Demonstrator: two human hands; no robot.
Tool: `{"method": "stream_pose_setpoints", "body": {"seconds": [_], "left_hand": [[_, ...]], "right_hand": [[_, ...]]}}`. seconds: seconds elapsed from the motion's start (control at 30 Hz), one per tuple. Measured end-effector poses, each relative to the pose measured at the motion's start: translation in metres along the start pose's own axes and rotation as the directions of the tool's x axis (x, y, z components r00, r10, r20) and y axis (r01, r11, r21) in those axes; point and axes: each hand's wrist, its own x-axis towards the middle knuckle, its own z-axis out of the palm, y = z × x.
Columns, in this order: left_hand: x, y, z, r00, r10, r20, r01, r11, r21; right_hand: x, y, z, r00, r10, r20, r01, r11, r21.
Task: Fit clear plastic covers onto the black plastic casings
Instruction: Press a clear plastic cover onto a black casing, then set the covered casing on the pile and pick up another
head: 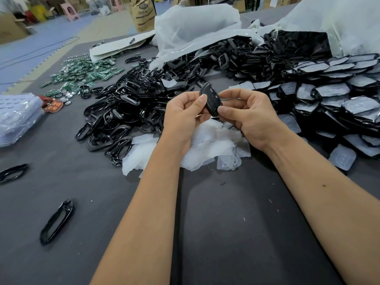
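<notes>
Both my hands hold one black plastic casing (211, 99) up above the grey table (226, 223), tilted on edge. My left hand (183, 114) pinches its left side with thumb and curled fingers. My right hand (246, 114) pinches its lower right end. I cannot tell whether a clear cover sits on it. Beneath my hands lies a heap of thin clear plastic covers (209, 145). A big pile of black frame casings (127, 112) spreads to the left, and stacked casings with clear-covered faces (329, 99) lie to the right.
Two loose black frames (57, 222) (13, 172) lie on the near left of the table. Green circuit boards (82, 75) are scattered at the far left. White plastic bags (195, 27) spill parts at the back. A wrapped pack (16, 118) sits at the left edge.
</notes>
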Motion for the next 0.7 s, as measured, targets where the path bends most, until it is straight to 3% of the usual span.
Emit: {"method": "stream_pose_setpoints", "body": {"seconds": [0.33,0.43,0.7], "left_hand": [[0.0015,-0.0007,-0.0036,1.000,-0.015,0.010,0.015,1.000,-0.020],[0.0010,-0.0020,-0.0026,0.999,0.010,0.041,-0.012,0.999,0.047],[-0.0003,0.0009,-0.0031,0.996,0.008,0.090,-0.017,0.994,0.108]], "right_hand": [[0.0008,-0.0031,0.0032,0.999,0.051,0.005,-0.051,0.991,0.127],[0.0013,-0.0045,0.0021,0.998,0.069,0.008,-0.069,0.981,0.182],[0.0005,-0.0041,-0.0021,0.997,0.077,0.026,-0.081,0.981,0.176]]}}
